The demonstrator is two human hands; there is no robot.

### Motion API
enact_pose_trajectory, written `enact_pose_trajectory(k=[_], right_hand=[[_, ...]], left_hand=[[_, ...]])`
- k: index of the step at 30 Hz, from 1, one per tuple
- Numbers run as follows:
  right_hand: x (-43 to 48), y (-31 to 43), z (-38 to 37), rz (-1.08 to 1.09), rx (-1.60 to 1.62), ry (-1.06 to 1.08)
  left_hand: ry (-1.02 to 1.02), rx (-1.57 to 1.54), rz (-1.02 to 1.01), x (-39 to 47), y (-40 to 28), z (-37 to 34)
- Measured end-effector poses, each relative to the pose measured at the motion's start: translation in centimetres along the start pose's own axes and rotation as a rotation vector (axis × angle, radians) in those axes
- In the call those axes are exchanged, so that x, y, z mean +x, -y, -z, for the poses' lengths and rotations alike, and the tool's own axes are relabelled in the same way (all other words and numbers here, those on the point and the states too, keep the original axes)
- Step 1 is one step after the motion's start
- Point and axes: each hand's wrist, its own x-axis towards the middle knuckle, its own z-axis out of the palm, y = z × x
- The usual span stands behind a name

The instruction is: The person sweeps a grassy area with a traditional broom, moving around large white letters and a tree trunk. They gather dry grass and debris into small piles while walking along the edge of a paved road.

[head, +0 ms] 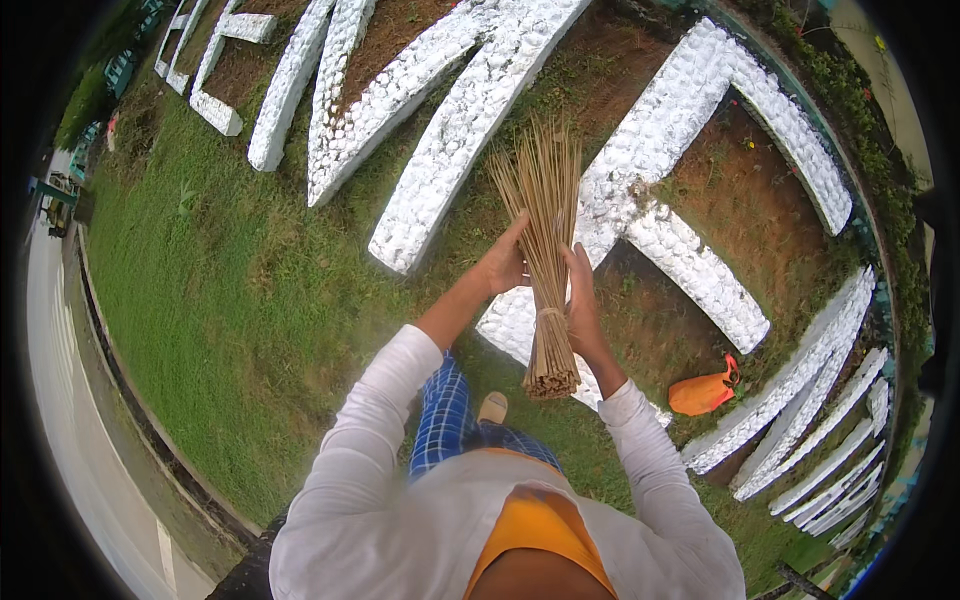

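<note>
A broom of thin dry sticks is held upright before me, its loose tips fanned toward the top of the view. A band binds it near the thick cut ends, which point back at me. My left hand grips the bundle's left side, thumb up along the sticks and the other fingers partly hidden. Lower down, my right hand clasps the right side close to the band. Behind the broom lies a large raised letter of white-painted stones.
More white stone letters stand on the grassy slope. An orange bag rests on the ground to the right. Plants line the upper right edge. A drainage channel and a paved road run along the left.
</note>
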Motion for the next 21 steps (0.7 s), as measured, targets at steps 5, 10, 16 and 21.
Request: enact_pose_trajectory(k=[5,10,16,21], right_hand=[[-5.6,-1.6,1.7,-0.883,1.240,0.142],[-8.7,-3.2,-0.1,-0.889,0.975,0.315],[-18.3,-5.8,-8.8,-0.948,0.599,0.411],[-24.0,-5.3,-8.8,-1.247,0.587,0.656]], left_hand=[[-0.109,-0.182,-0.114,0.5,5.0,-2.1],[-0.249,0.135,-0.146,-2.0,8.8,-0.2],[-0.557,0.196,-0.017,-9.9,14.6,10.2],[-0.772,0.217,0.075,-20.0,19.6,18.1]])
